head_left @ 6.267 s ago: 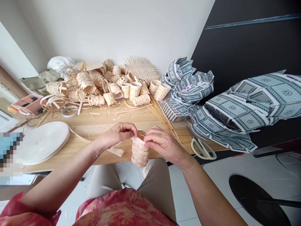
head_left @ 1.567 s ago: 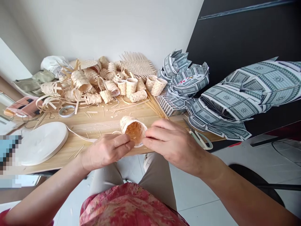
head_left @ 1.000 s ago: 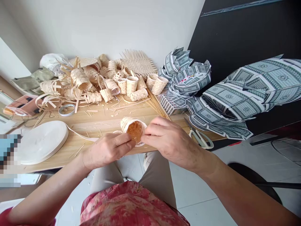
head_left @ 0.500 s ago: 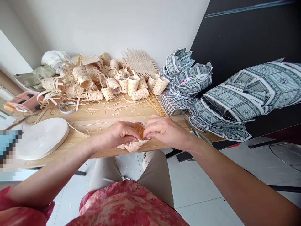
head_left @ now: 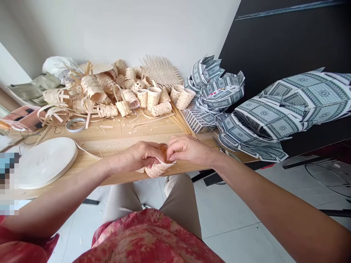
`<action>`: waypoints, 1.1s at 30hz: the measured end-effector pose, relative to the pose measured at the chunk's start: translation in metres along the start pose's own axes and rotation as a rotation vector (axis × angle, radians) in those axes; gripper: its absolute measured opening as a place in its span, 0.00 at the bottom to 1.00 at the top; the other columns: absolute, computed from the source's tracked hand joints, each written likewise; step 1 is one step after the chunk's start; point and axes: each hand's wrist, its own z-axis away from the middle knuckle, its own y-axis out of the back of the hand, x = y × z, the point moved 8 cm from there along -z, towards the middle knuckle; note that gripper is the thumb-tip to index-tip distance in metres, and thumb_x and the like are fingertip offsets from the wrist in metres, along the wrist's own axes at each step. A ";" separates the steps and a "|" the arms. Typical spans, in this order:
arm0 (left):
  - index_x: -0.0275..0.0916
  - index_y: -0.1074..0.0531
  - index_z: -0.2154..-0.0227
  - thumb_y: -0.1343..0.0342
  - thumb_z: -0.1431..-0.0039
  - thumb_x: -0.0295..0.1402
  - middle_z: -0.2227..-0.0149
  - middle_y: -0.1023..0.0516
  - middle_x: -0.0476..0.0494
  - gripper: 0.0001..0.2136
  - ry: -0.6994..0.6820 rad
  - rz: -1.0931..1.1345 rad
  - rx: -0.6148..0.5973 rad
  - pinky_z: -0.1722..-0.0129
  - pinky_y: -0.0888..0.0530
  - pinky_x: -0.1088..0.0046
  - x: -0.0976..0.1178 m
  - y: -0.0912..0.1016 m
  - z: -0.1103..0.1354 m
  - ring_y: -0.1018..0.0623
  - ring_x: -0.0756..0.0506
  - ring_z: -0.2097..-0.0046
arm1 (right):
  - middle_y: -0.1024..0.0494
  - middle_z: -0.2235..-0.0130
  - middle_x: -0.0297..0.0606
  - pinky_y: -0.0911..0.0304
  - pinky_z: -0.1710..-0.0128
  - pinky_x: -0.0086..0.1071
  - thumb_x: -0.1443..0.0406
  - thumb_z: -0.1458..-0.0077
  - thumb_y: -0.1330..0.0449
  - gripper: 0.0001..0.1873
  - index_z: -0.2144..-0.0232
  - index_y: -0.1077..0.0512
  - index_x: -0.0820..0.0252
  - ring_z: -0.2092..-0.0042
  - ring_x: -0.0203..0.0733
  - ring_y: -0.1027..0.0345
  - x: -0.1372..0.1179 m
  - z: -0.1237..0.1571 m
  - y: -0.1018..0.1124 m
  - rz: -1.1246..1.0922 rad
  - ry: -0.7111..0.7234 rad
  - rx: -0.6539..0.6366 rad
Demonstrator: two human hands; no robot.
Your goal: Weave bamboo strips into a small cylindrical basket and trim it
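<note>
A small woven basket [head_left: 157, 169] of pale strips sits between my two hands at the near edge of the wooden table [head_left: 115, 142]. My left hand [head_left: 138, 156] is closed round the basket's left side, fingers curled over its rim. My right hand [head_left: 186, 149] pinches the rim from the right, fingertips at the basket's mouth. A white strip runs from the basket area back to a large white tape roll [head_left: 45, 161] on the left.
A heap of small woven baskets and loose strips [head_left: 109, 93] fills the table's back. Thin sticks [head_left: 182, 122] lie diagonally. Folded playing-card shapes [head_left: 216, 91] spread to the right, larger ones [head_left: 290, 109] further right. A small tape ring [head_left: 75, 125] and a pink item [head_left: 23, 117] lie left.
Earlier the basket was tilted with its mouth toward me. Now it has been lowered to the table edge and both hands have closed in on its rim.
</note>
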 end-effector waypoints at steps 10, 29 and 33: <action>0.35 0.26 0.67 0.54 0.44 0.23 0.69 0.28 0.44 0.11 0.049 -0.055 0.106 0.70 0.33 0.81 -0.016 0.002 0.007 0.29 0.52 0.68 | 0.26 0.74 0.32 0.43 0.67 0.26 0.76 0.51 0.42 0.09 0.78 0.27 0.63 0.70 0.33 0.35 -0.013 -0.010 -0.006 0.099 0.127 -0.013; 0.34 0.27 0.74 0.50 0.47 0.26 0.73 0.32 0.48 0.07 0.249 0.088 0.486 0.80 0.31 0.81 -0.018 0.034 0.023 0.30 0.55 0.79 | 0.28 0.68 0.41 0.39 0.66 0.30 0.71 0.42 0.50 0.12 0.71 0.28 0.66 0.66 0.38 0.37 -0.066 0.004 0.019 0.606 0.368 0.455; 0.33 0.28 0.76 0.47 0.49 0.28 0.76 0.33 0.50 0.05 0.339 0.288 0.557 0.81 0.31 0.81 -0.026 0.030 0.021 0.29 0.55 0.80 | 0.30 0.73 0.38 0.41 0.69 0.29 0.72 0.40 0.54 0.16 0.74 0.28 0.64 0.69 0.37 0.38 -0.067 0.009 -0.001 0.778 0.362 0.485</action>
